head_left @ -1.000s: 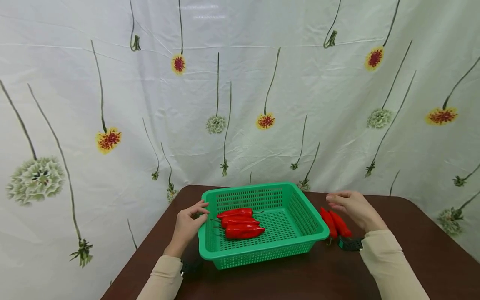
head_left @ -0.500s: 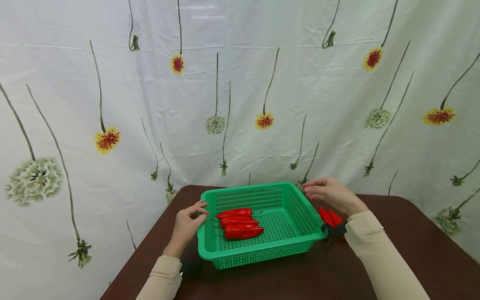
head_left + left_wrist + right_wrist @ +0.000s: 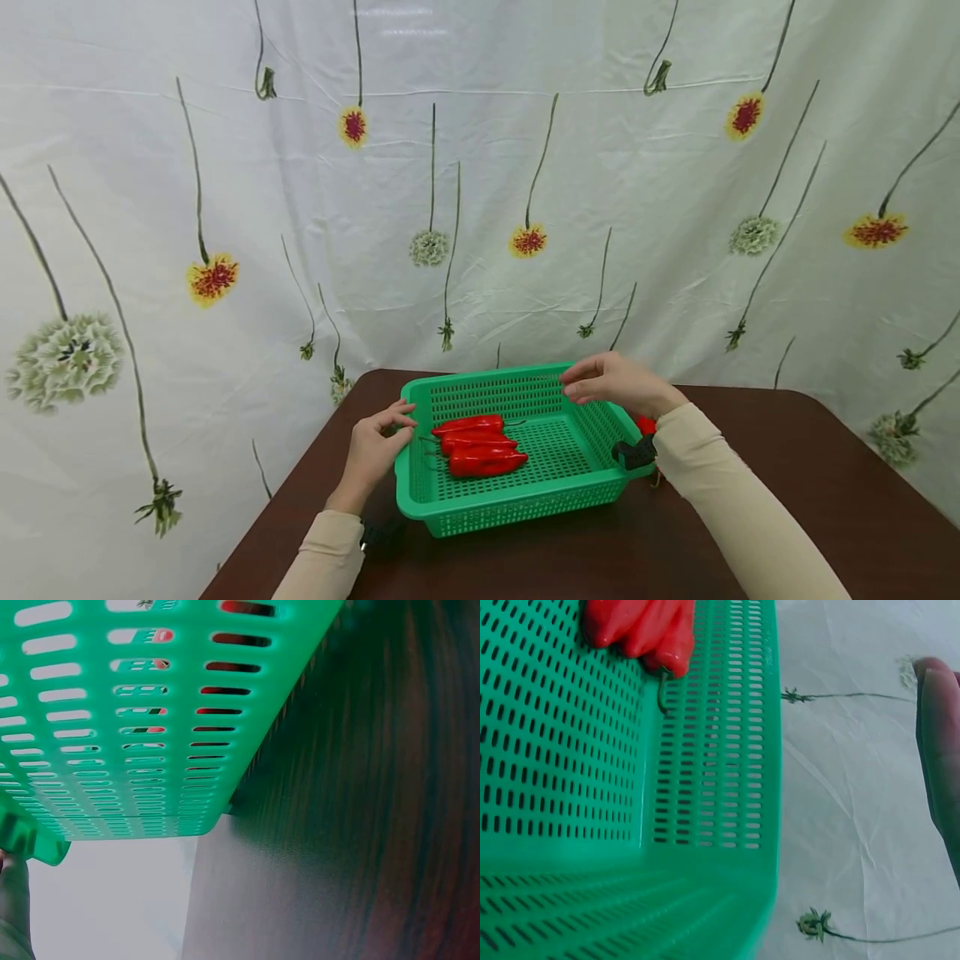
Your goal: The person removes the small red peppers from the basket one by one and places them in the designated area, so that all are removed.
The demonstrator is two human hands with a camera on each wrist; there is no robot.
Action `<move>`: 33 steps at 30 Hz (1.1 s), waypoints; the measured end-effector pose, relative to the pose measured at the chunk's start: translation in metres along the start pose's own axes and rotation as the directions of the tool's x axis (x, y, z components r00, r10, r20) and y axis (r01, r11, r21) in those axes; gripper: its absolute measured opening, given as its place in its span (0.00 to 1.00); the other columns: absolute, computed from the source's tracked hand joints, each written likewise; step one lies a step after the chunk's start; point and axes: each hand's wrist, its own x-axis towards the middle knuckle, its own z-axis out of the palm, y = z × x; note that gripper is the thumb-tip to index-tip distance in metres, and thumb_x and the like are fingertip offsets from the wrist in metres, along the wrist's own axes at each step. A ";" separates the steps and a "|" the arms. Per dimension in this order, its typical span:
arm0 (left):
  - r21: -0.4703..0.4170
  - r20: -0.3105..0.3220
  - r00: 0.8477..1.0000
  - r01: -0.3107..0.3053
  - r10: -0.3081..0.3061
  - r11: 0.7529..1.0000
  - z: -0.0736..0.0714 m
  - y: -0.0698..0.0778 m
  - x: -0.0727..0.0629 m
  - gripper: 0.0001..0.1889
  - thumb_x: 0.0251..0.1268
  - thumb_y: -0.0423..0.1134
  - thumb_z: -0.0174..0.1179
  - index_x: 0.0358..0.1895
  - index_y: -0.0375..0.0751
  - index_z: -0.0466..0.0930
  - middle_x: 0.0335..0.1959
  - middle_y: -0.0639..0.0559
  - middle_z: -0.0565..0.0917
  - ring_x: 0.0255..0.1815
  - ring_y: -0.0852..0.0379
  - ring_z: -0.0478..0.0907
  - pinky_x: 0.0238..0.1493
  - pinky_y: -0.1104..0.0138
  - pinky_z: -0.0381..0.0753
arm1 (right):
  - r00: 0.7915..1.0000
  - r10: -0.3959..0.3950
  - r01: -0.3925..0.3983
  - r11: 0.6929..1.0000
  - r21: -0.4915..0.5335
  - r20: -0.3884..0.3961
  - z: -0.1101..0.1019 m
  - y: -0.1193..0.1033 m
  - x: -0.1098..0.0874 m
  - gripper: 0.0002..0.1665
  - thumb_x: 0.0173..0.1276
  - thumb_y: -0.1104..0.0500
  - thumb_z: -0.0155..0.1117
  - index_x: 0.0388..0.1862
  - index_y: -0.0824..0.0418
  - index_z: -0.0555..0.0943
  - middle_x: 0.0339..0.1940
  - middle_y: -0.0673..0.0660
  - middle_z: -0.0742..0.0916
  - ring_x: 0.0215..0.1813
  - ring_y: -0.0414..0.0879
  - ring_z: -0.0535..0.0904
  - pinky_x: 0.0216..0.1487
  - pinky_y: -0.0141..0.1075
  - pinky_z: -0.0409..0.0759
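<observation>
A green slotted plastic basket [image 3: 525, 500] stands on the dark table. Three red peppers [image 3: 480, 442] lie side by side in its left half, stems showing. At the basket's left rim my left hand [image 3: 372, 450] grips the edge; in the left wrist view a finger [image 3: 13, 892] meets the rim from outside. My right hand [image 3: 618, 385] hovers above the basket's back right corner, fingers loosely bent and nothing between them. In the right wrist view one of its fingers [image 3: 939, 742] shows beside the basket. Red peppers [image 3: 646, 425] right of the basket are mostly hidden by the right wrist.
The brown table [image 3: 772, 467] has rounded back corners. Behind it hangs a white curtain [image 3: 487, 208] with printed flowers. A dark wrist device [image 3: 634, 452] on the right wrist overlaps the basket's right rim in the head view.
My right hand has moved left, from above the peppers on the table to over the basket's right side. The left hand and the three peppers in the basket stay put.
</observation>
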 end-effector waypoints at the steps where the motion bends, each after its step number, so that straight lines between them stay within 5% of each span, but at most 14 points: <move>1: -0.001 -0.002 1.000 -0.003 0.003 1.000 0.000 -0.004 0.001 0.07 0.62 0.24 0.61 0.38 0.31 0.88 0.58 0.40 0.85 0.71 0.44 0.73 0.60 0.59 0.81 | 1.000 -0.003 0.003 1.000 -0.013 0.026 0.002 -0.001 0.003 0.30 0.70 0.54 0.66 0.66 0.70 0.76 0.64 0.66 0.82 0.56 0.50 0.85 0.64 0.50 0.79; 6: -0.017 -0.012 0.999 -0.034 0.034 0.999 0.001 -0.012 0.005 0.07 0.61 0.24 0.61 0.37 0.32 0.89 0.57 0.40 0.85 0.71 0.43 0.73 0.61 0.46 0.79 | 0.991 -0.026 0.029 0.999 -0.026 0.129 0.012 -0.007 0.014 0.33 0.71 0.54 0.65 0.68 0.72 0.72 0.65 0.67 0.80 0.59 0.51 0.83 0.62 0.47 0.81; 11: -0.021 -0.009 1.000 -0.022 0.022 1.000 0.000 -0.011 0.006 0.08 0.62 0.24 0.61 0.37 0.32 0.89 0.58 0.41 0.85 0.71 0.44 0.74 0.61 0.45 0.79 | 0.981 -0.049 0.063 0.996 -0.067 0.187 0.017 -0.010 0.027 0.29 0.71 0.57 0.65 0.66 0.69 0.75 0.63 0.65 0.82 0.59 0.52 0.83 0.63 0.47 0.80; 19: -0.032 0.013 1.000 0.022 -0.021 0.999 -0.007 0.035 -0.008 0.08 0.61 0.22 0.59 0.39 0.24 0.86 0.57 0.32 0.83 0.70 0.37 0.73 0.61 0.41 0.77 | 0.952 -0.054 0.077 0.995 -0.068 0.300 0.027 -0.005 0.051 0.27 0.69 0.60 0.66 0.65 0.69 0.77 0.63 0.67 0.82 0.64 0.57 0.80 0.64 0.46 0.80; 25: -0.011 0.007 1.000 -0.002 0.002 1.000 -0.006 0.031 -0.006 0.08 0.62 0.22 0.58 0.38 0.24 0.86 0.58 0.31 0.83 0.70 0.35 0.72 0.60 0.42 0.77 | 0.946 -0.022 0.047 0.997 -0.069 0.322 0.035 0.000 0.064 0.26 0.69 0.62 0.66 0.63 0.70 0.77 0.62 0.66 0.83 0.62 0.57 0.81 0.65 0.50 0.78; 33: -0.034 0.007 1.000 0.031 -0.030 0.999 -0.006 0.028 -0.007 0.08 0.62 0.22 0.59 0.39 0.25 0.87 0.58 0.35 0.83 0.71 0.39 0.73 0.63 0.44 0.77 | 0.930 0.024 0.002 0.998 -0.068 0.367 0.050 0.007 0.080 0.23 0.69 0.65 0.65 0.62 0.69 0.79 0.65 0.73 0.79 0.61 0.53 0.82 0.60 0.42 0.82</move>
